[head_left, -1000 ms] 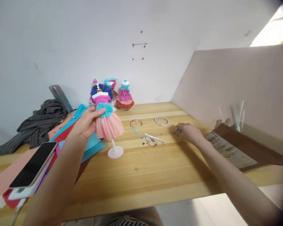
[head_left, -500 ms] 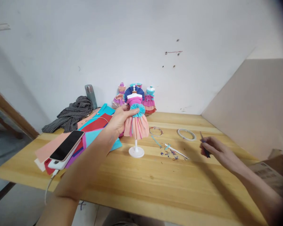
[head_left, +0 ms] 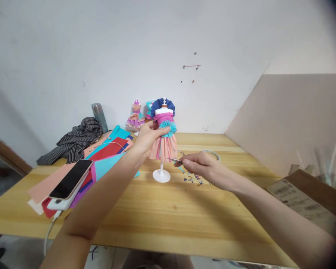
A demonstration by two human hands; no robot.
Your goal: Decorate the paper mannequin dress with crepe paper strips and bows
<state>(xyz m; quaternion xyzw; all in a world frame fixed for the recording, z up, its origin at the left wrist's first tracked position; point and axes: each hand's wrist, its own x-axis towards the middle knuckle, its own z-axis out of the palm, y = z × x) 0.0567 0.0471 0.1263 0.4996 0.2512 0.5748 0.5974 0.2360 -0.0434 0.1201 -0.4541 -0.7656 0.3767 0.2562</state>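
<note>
A small mannequin (head_left: 164, 134) on a white stand wears a paper dress with a blue collar, pink bodice, teal rosette and peach skirt. My left hand (head_left: 145, 139) grips it at the waist from the left. My right hand (head_left: 203, 166) is closed on thin metal tweezers (head_left: 174, 160), whose tip points at the skirt's lower right edge. The white stand base (head_left: 161, 175) rests on the wooden table (head_left: 168, 213).
Coloured paper sheets (head_left: 106, 157) and a phone (head_left: 70, 183) lie at left, with striped cloth (head_left: 74, 140) and a grey bottle (head_left: 99, 116) behind. Two more dressed mannequins (head_left: 136, 117) stand by the wall. Paper scraps (head_left: 193, 179), a tape ring (head_left: 212, 153) and a cardboard box (head_left: 305, 194) are at right.
My right hand picked up the tweezers from the table's right side and brought them left to the skirt. My left hand kept hold of the mannequin; the camera shifted.
</note>
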